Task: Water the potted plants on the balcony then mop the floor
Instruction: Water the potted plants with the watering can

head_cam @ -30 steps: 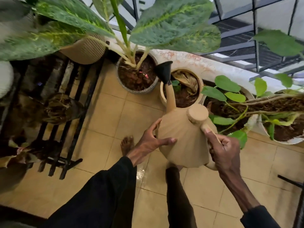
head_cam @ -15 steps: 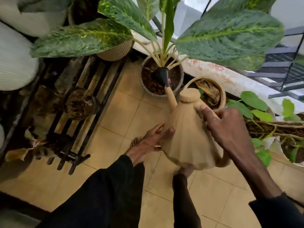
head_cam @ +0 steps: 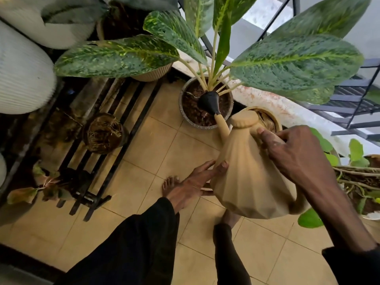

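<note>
A beige ribbed watering can (head_cam: 248,177) is tilted forward, its black rose (head_cam: 208,102) over the soil of a grey speckled pot (head_cam: 185,114) holding a large plant with mottled green leaves (head_cam: 296,62). My right hand (head_cam: 292,155) grips the can's handle from above. My left hand (head_cam: 195,182) presses flat against the can's lower left side, fingers spread. Behind the can stands a tan pot (head_cam: 273,120) with dry brown leaves, half hidden.
A black metal plant rack (head_cam: 115,145) with a small dark pot (head_cam: 103,133) stands on the left. White ribbed planters (head_cam: 22,75) sit at far left. A leafy pot (head_cam: 362,182) and the railing (head_cam: 353,103) are on the right. My bare feet stand on beige tiles (head_cam: 148,145).
The can swung left from the tan pot, and its rose now sits over the grey pot's soil. My view shifted left and closer; both hands kept their hold.
</note>
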The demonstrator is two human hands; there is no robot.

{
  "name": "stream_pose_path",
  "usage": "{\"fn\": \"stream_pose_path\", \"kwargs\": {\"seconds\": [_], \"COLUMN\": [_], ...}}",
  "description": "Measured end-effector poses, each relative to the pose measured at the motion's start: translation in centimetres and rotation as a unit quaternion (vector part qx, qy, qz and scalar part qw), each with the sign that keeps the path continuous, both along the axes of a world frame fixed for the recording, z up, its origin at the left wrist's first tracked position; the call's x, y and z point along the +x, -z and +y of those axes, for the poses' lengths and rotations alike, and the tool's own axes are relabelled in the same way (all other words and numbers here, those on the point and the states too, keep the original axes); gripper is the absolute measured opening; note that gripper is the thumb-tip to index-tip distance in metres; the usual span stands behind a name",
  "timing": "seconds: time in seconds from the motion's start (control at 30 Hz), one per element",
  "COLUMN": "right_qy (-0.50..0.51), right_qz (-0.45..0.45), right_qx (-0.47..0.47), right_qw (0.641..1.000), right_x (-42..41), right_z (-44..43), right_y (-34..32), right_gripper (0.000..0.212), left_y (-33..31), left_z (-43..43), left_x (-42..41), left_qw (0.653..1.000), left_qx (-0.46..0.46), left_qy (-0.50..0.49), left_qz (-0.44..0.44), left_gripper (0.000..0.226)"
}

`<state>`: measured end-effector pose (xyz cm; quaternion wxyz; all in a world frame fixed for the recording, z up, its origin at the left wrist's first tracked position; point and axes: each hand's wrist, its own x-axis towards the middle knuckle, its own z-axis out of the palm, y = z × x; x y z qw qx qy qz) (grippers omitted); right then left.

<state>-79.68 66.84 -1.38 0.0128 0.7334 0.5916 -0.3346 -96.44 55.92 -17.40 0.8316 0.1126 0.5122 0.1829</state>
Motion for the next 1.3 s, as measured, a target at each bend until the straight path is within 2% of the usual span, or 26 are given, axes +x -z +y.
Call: {"fn": "stream_pose_path", "kwargs": {"seconds": [0.13, 0.43, 0.8, 1.07, 1.3], "right_qy": [-0.001, -0.011, 0.002, 0.023, 0.092], "right_qz": [-0.010, -0.027, -0.016, 0.017, 0.060], "right_qx": [-0.013, -0.020, 0.000, 0.027, 0.062], "right_qw": [1.000, 0.999, 1.000, 0.999, 0.992], "right_x": [0.1, 0.9, 2.3, 3.0, 3.0], "right_z": [0.6, 1.5, 0.9, -0.5, -3.0], "right_y": [-0.5, -1.5, -1.4, -2.1, -3.4], "right_gripper": [0.056, 0.058, 0.063, 0.057, 0.065], "left_y": [-0.1, -0.9, -1.6, -3.3, -5.8], "left_z": [-0.1, 0.7, 0.5, 0.4, 0.6], "left_x": [0.3, 1.3, 1.6, 1.5, 0.8], "left_qw": [1.000, 1.000, 1.000, 0.999, 0.999], "left_qx": [-0.007, -0.018, 0.008, 0.006, -0.007], "left_qy": [0.002, -0.017, -0.013, -0.015, -0.015], "left_qz": [-0.010, -0.011, 0.001, 0.034, 0.052], "left_gripper": [0.098, 0.105, 0.082, 0.104, 0.081]}}
